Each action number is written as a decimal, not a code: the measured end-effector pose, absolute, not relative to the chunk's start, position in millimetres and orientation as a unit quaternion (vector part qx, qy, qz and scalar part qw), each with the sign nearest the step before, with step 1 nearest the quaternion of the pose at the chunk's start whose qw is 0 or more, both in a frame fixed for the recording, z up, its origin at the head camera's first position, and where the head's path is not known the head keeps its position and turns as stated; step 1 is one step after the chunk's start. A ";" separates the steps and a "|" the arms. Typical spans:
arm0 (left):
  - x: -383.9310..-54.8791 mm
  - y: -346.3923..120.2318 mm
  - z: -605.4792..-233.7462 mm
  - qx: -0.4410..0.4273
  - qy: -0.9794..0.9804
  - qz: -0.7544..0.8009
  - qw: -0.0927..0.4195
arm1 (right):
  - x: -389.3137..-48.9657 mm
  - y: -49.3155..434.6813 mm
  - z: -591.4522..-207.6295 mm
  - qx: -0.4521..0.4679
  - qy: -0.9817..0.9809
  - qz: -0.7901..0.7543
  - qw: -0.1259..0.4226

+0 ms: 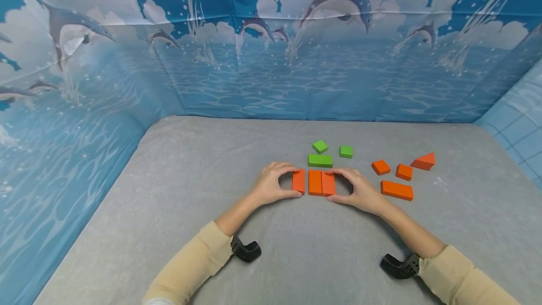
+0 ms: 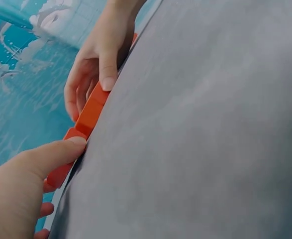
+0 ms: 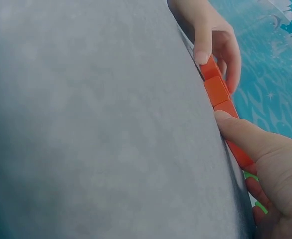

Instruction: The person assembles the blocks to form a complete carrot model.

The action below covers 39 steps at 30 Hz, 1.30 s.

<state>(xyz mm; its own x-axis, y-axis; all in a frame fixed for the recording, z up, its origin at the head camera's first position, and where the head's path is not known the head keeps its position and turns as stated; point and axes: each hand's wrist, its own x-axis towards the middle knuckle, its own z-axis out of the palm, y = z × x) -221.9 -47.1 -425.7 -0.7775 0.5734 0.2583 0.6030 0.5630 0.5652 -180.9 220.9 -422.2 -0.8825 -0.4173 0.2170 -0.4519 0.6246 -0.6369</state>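
Observation:
In the head view three orange rectangular blocks stand side by side at the middle of the grey surface. My left hand (image 1: 271,183) pinches the leftmost orange block (image 1: 298,182) by its near and far ends, thumb at the near end. A narrow gap parts it from the middle orange block (image 1: 314,182). Against that one's right side lies the right orange block (image 1: 328,184), which my right hand (image 1: 357,192) pinches between thumb and fingers the same way. In the right wrist view my right thumb (image 3: 240,132) presses on the block's near end.
Just behind are a long green block (image 1: 320,160) and two small green blocks, one a tilted square (image 1: 320,146). To the right lie a long orange block (image 1: 396,190), two small orange blocks and an orange triangular block (image 1: 424,161). A dolphin-print curtain (image 1: 271,84) borders the grey cloth (image 1: 296,258).

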 end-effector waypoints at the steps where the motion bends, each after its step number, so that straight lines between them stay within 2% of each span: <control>1: -221.8 -46.0 -426.4 -0.334 -0.884 -0.326 0.025 | -181.0 221.0 -422.3 0.241 -0.901 0.359 0.025; 10: -220.4 -39.5 -429.5 -0.339 -0.883 -0.322 0.039 | -180.8 220.5 -422.2 0.235 -0.905 0.355 0.020; 21: -219.2 -39.1 -430.0 -0.331 -0.885 -0.327 0.024 | -181.0 220.7 -421.8 0.233 -0.906 0.354 0.015; 32: -219.0 -39.4 -431.2 -0.335 -0.870 -0.359 0.044 | -181.0 221.4 -420.4 0.226 -0.905 0.359 0.000; 36: -219.7 -39.6 -432.0 -0.332 -0.871 -0.359 0.042 | -183.3 224.7 -415.8 0.239 -0.894 0.379 -0.013; 39: -220.2 -39.6 -432.4 -0.334 -0.870 -0.360 0.042 | -188.1 235.5 -404.7 0.238 -0.884 0.403 -0.003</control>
